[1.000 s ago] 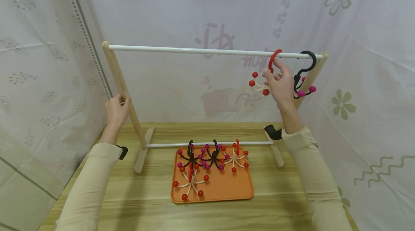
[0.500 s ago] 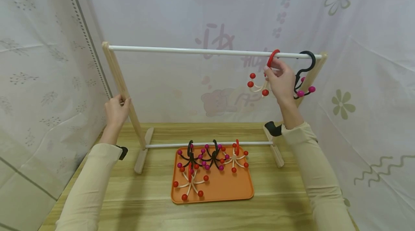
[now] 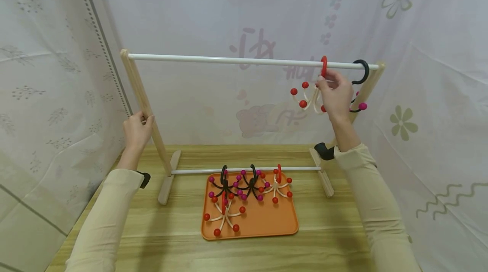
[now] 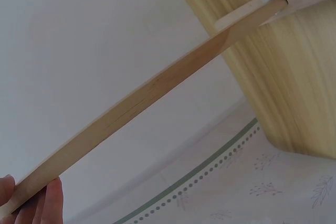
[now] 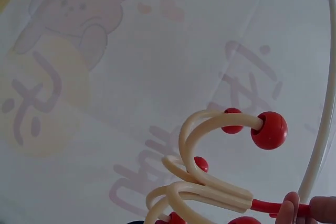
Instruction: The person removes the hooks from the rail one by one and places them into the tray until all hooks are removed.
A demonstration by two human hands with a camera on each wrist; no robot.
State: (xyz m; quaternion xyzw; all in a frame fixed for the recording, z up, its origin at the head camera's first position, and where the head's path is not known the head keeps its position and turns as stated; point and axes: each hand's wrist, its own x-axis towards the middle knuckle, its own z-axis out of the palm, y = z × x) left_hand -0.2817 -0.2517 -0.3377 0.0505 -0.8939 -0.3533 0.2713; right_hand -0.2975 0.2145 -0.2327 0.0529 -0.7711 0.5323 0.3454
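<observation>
My right hand pinches the red hook of a cream multi-arm hanger with red ball tips, just under the rack's white top rod. The hook loops over that rod. Close up in the right wrist view, finger and thumb hold the red stem above the curved cream arms. On the far side, my left hand grips the rack's left wooden post; in the left wrist view its fingertips wrap the post. A black hanger with magenta tips hangs right of my right hand, which partly covers it.
An orange tray lies on the wooden table in front of the rack. It bears two black hangers and two cream ones, hooks up. A white lower rod joins the rack's feet, with printed curtains behind and beside.
The cream hanger has turned on the rod, so its red hook now shows nearly edge-on. My right hand has shifted slightly right, covering more of the black hanger. My left hand has stayed put.
</observation>
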